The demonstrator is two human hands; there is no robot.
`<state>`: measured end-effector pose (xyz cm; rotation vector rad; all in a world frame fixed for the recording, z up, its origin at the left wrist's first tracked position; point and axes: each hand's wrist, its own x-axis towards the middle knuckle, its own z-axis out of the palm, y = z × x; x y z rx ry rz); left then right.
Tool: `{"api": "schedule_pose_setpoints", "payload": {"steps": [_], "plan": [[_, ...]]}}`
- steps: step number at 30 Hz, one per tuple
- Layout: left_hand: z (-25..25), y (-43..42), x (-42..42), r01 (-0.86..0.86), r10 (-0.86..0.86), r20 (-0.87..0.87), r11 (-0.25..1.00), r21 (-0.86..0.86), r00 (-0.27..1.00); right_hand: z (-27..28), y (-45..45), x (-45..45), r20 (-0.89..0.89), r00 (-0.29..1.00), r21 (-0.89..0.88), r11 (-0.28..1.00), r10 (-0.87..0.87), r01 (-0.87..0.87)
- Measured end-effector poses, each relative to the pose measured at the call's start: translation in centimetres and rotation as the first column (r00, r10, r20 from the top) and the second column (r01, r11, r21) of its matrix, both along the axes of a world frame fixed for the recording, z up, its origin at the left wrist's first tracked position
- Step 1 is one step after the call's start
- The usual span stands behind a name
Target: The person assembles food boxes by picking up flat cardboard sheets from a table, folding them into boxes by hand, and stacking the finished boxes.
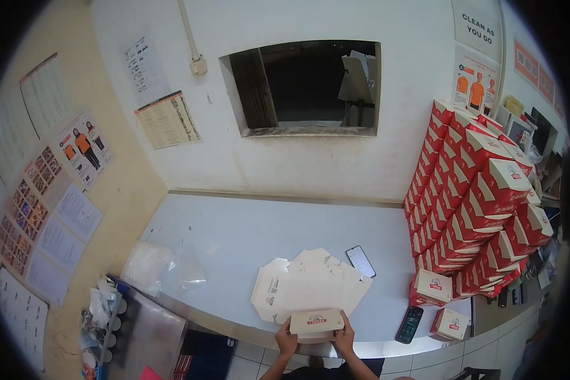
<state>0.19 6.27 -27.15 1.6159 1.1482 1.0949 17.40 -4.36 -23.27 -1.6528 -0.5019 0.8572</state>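
Between my two hands is a folded food box (315, 321), cream on top with a printed red logo. My left hand (286, 340) grips its left side, and my right hand (344, 337) grips its right side. The box is at the front edge of the table, its top facing up. Just beyond it lies a stack of flat, unfolded box blanks (304, 285), cream side up, partly covered by the box. A phone with a lit screen (360, 261) rests by the blanks' upper right edge.
Folded red-and-cream boxes (468, 190) form a tall stack on the table's right. Two single boxes, one nearer (449, 324), sit before it, beside a dark phone (409, 324). Clear plastic bags (149, 267) lie at left. A hatch opening (310, 85) is in the wall.
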Motion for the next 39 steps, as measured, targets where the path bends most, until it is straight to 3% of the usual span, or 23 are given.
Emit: {"api": "schedule_pose_setpoints", "payload": {"steps": [2,4,6,8,13,15,16,18,20,22,23,25,26,28,29,30,31,32,34,38,39], "plan": [[0.4,-0.9,0.2,0.011,-0.012,-0.026,0.999,-0.033,1.0,-1.4,-0.3,-0.1,0.435,0.899,0.17,0.985,-0.044,-0.034],[-0.4,-1.2,-0.4,0.025,-0.029,-0.057,0.997,-0.067,0.998,-2.5,-1.2,0.0,0.442,0.897,0.174,0.982,-0.012,-0.072],[-1.8,-0.9,-1.2,0.163,-0.154,-0.165,0.986,0.044,0.974,-2.9,-1.9,1.0,0.45,0.893,0.177,0.978,0.018,-0.109],[-1.3,-1.0,-1.6,0.197,-0.191,-0.147,0.98,0.033,0.971,-2.3,-2.8,2.3,0.552,0.799,-0.039,0.965,0.237,-0.259],[0.6,-1.9,-1.7,0.211,-0.206,-0.1,0.977,0.036,0.973,-3.7,-3.1,4.9,0.464,0.792,-0.018,0.899,0.396,-0.438],[0.7,-2.0,-2.2,0.274,-0.263,-0.139,0.959,0.067,0.955,-3.5,-3.5,5.4,0.43,0.703,-0.152,0.813,0.567,-0.562],[0.5,-1.9,-2.7,0.273,-0.262,-0.135,0.959,0.075,0.956,-3.2,-3.4,5.5,0.438,0.7,-0.15,0.813,0.564,-0.562],[0.5,-1.8,-4.0,0.491,-0.495,-0.055,0.868,-0.067,0.867,-2.5,-3.7,5.7,0.456,0.629,-0.231,0.766,0.63,-0.6],[1.7,-1.5,-5.0,0.516,-0.524,-0.049,0.848,-0.118,0.85,-1.5,-3.5,5.8,0.503,0.575,-0.264,0.748,0.645,-0.609],[3.5,-0.8,-5.3,0.534,-0.617,-0.232,0.776,-0.335,0.752,-3.0,-3.5,5.5,0.634,0.501,-0.24,0.767,0.588,-0.596],[2.9,-0.4,-5.8,0.524,-0.61,-0.234,0.781,-0.341,0.757,-3.8,-3.6,5.2,0.63,0.498,-0.24,0.759,0.596,-0.605],[0.7,0.6,-6.5,0.591,-0.659,-0.462,0.747,-0.306,0.593,-4.6,-3.8,4.7,0.701,0.4,-0.255,0.731,0.591,-0.633],[-0.5,1.1,-6.8,0.589,-0.659,-0.463,0.747,-0.309,0.593,-4.7,-3.7,4.5,0.699,0.401,-0.254,0.73,0.592,-0.635],[-1.3,1.2,-6.9,0.655,-0.604,-0.677,0.718,-0.235,0.42,-2.8,-3.9,3.7,0.69,0.395,-0.371,0.765,0.607,-0.527],[-1.7,1.2,-7.1,0.659,-0.614,-0.673,0.711,-0.244,0.413,-2.8,-4.0,3.7,0.682,0.403,-0.376,0.765,0.61,-0.522],[-0.5,1.5,-6.7,0.66,-0.67,-0.406,0.727,-0.189,0.621,-2.8,-3.9,3.8,0.739,0.297,-0.418,0.758,0.604,-0.501],[-0.4,2.0,-6.6,0.651,-0.67,-0.249,0.741,-0.167,0.699,-2.9,-3.6,4.0,0.786,0.183,-0.455,0.753,0.591,-0.475],[-0.3,2.6,-6.5,0.646,-0.659,-0.085,0.751,-0.141,0.747,-2.9,-3.4,4.0,0.783,0.186,-0.458,0.754,0.593,-0.471],[-1.1,3.5,-7.0,0.758,-0.634,-0.445,0.625,0.185,0.632,-2.7,-3.5,3.9,0.851,0.115,-0.431,0.807,0.512,-0.404],[-0.7,3.7,-6.9,0.762,-0.656,-0.429,0.635,0.131,0.621,-1.5,-3.2,3.5,0.843,0.119,-0.453,0.812,0.525,-0.369],[-0.8,3.5,-6.0,0.723,-0.708,-0.192,0.69,0.019,0.68,-2.2,-3.0,4.1,0.875,0.056,-0.414,0.801,0.482,-0.432]]}}
